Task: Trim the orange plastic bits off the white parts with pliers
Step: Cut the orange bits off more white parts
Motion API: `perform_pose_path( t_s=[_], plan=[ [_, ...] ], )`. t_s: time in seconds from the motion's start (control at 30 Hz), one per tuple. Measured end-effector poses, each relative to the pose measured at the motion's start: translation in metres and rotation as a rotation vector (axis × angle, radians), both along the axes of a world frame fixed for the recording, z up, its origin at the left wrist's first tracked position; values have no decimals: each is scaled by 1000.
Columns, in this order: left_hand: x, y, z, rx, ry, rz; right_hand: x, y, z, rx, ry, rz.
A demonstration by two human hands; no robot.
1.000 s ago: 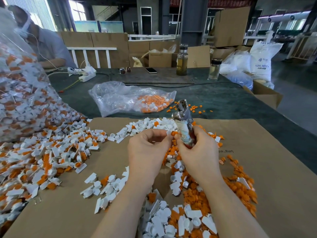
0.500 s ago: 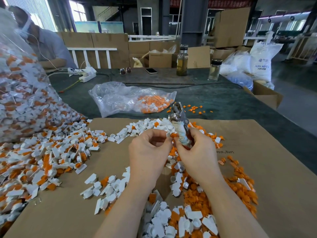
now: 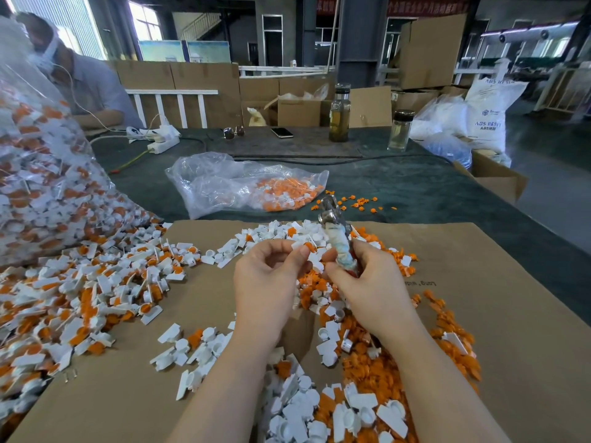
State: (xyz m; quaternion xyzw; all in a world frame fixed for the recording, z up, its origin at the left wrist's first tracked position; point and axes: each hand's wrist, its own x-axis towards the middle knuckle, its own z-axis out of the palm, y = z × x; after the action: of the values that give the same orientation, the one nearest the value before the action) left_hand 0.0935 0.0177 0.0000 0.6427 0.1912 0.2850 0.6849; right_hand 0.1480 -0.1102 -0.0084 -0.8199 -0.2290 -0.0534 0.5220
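Note:
My left hand pinches a small white part with an orange bit between thumb and fingertips. My right hand grips the wrapped handles of the pliers, whose metal jaws point up and away, above the part. The two hands nearly touch over the brown cardboard sheet. An untrimmed pile of white-and-orange parts spreads at the left. Trimmed white parts and cut orange bits lie between and under my forearms.
A big clear bag of untrimmed parts leans at the far left. A smaller plastic bag lies beyond the cardboard. Two bottles, a phone, sunglasses and a power strip sit on the far table. A person sits at back left.
The pliers have tilted a little left and lowered toward the part in my left hand. Both hands stay close together in about the same place.

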Motion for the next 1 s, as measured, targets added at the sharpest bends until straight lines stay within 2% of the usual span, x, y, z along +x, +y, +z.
perform_pose_path(
  t_s=[0.23,0.43,0.67,1.0],
  plan=[
    [0,7,-2,-97,-109,-43,2,-12,5,-111,87,195],
    [-1,12,-4,-39,-160,-71,0,-15,8,-209,119,317],
    [-1,13,-3,-33,-171,-129,-1,-12,6,-233,86,346],
    [-1,15,-3,-64,-176,-133,-5,-5,4,-285,1,277]
  ],
)
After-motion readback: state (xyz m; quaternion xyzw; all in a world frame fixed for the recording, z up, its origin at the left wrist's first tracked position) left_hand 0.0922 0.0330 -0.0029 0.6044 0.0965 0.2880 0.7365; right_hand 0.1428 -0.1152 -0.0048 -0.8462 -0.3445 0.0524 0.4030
